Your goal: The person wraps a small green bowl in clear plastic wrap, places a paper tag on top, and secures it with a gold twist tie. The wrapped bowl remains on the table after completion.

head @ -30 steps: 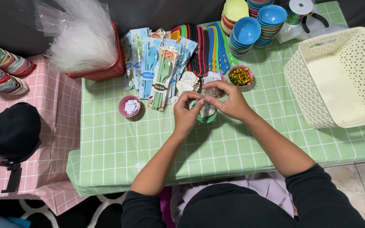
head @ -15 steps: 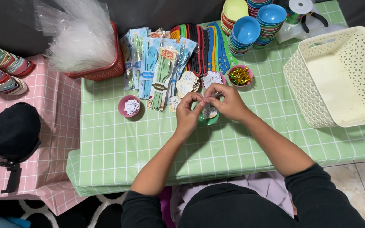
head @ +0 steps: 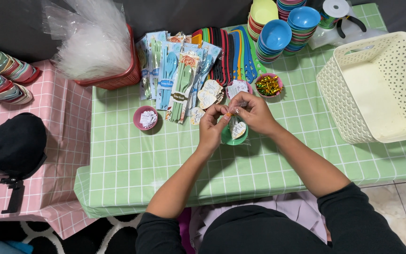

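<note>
Over the green checked table [head: 132,164] my left hand [head: 212,126] and my right hand [head: 252,113] meet at the gathered top of a clear plastic bag. The bag holds a small green bowl [head: 234,133] with a heart-shaped card inside. Both hands pinch the bag's neck, and a small orange piece shows between the fingertips. Just beyond my hands lie loose heart-shaped cards [head: 208,94] and packed cutlery sets [head: 175,75].
A cream lattice basket [head: 377,84] stands at the right. Stacked coloured bowls [head: 278,33], combs [head: 226,51], a pink cup of gold pieces [head: 269,85], a pink cup of tags [head: 145,118] and a red basket of clear bags [head: 95,47] line the back. A black cap [head: 15,146] lies on the pink table.
My hands have drawn closer together at the bag's top, fingers working on its neck. The bowl in the bag has stayed in the same place.
</note>
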